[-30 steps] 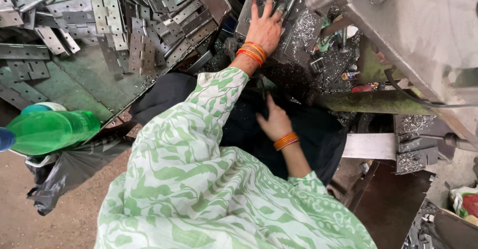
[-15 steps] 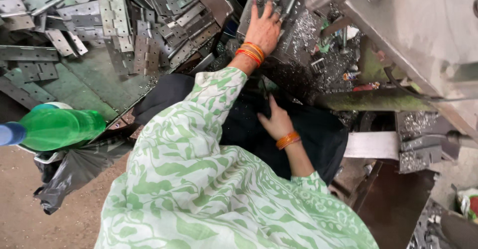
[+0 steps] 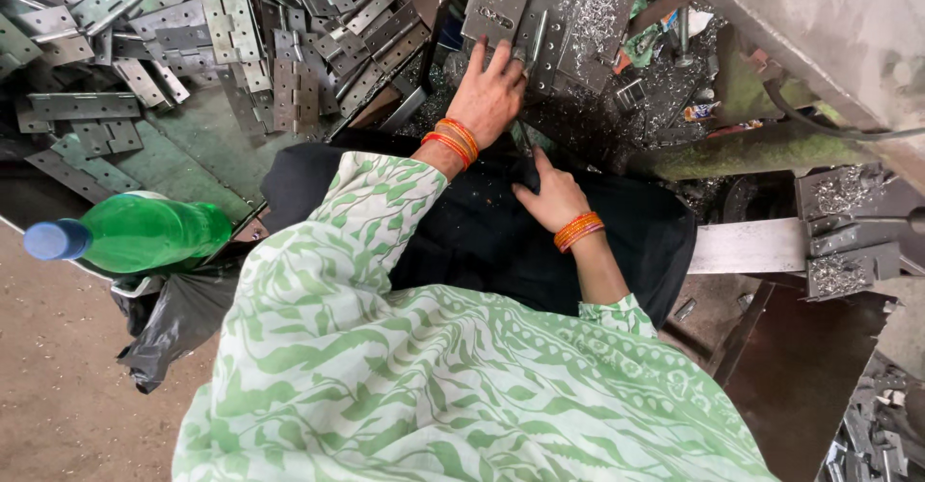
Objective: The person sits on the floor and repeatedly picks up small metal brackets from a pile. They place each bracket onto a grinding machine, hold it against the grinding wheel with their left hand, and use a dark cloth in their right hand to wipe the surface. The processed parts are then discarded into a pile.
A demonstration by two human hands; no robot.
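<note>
My left hand point(image 3: 493, 92), with orange bangles at the wrist, reaches forward out of a green-and-white patterned sleeve. It lies flat with spread fingers on grey metal hinge plates point(image 3: 540, 20) on a machine bed strewn with metal shavings. My right hand point(image 3: 551, 198), also wearing orange bangles, rests on the black cloth point(image 3: 482, 241) over my lap. It sits just below the left hand, thumb raised, with nothing visible in it.
A big heap of loose grey hinge plates point(image 3: 212, 49) fills a tray at the upper left. A green plastic bottle point(image 3: 145, 234) with a blue cap lies at the left, above a black bag point(image 3: 173, 323). Machine parts and a metal bar point(image 3: 752, 246) stand at the right.
My right hand has moved up the black cloth toward the left hand. My left hand has stayed on the hinge plates, drawn back slightly.
</note>
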